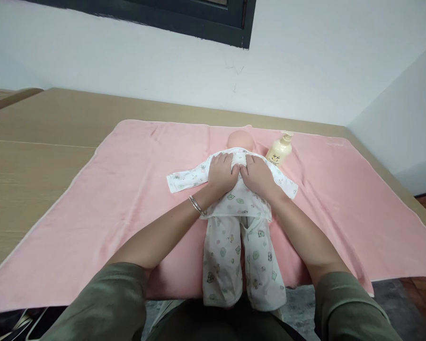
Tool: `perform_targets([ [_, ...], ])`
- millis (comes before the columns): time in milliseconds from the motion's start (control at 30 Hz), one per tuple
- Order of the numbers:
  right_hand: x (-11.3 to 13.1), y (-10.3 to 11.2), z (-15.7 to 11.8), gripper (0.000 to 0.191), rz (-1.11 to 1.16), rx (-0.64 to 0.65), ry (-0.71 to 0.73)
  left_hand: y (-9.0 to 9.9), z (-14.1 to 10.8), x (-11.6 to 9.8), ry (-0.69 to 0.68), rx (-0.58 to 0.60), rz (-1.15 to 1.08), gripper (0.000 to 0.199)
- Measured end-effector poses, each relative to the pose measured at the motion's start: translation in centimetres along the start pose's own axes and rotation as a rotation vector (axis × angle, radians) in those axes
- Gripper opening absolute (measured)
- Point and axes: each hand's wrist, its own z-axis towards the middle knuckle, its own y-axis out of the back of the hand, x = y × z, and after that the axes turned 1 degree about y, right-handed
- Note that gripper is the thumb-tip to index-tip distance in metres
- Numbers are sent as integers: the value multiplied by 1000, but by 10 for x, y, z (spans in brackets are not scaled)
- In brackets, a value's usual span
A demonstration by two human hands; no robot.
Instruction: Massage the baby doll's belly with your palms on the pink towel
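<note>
A baby doll (240,140) lies stretched out on a pink blanket (135,199), its bald head toward the wall. It wears a white printed top (239,203) with both sleeves spread sideways, and matching trousers (222,258) whose legs reach the near edge of the table. My left hand (220,173) lies flat on the left side of the doll's upper body. Mirroring it, my right hand (258,176) rests flat on the right side. The two thumbs nearly meet at the middle. Neither hand grips anything; the doll's body beneath is hidden by the cloth.
Right of the doll's head, a cream pump bottle (279,150) leans over on the blanket. The wooden table (31,175) shows at the left and along the back. Behind it stands a white wall (298,71) with a dark window frame (216,26).
</note>
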Motion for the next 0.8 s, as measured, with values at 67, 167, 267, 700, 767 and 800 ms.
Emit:
perform_targets([
  [67,-3,1,2,42,7,9,-2,2,0,-1,-4,6,-2,45],
  [167,-6,1,4,45,11,20,-2,3,-1,-2,2,1,-5,44],
  [267,-6,0,4,45,-1,16,-4,1,-2,-1,22,-22,-12,42],
  [700,2,-6,1,37,-70,-101,-94,4,-3,-6,61,-22,38,29],
  [767,3,-7,0,37,-76,-120,-96,4,-4,-7,57,-32,55,29],
  [800,3,-7,-1,38,-81,-123,-96,4,-4,-7,57,-34,64,29],
])
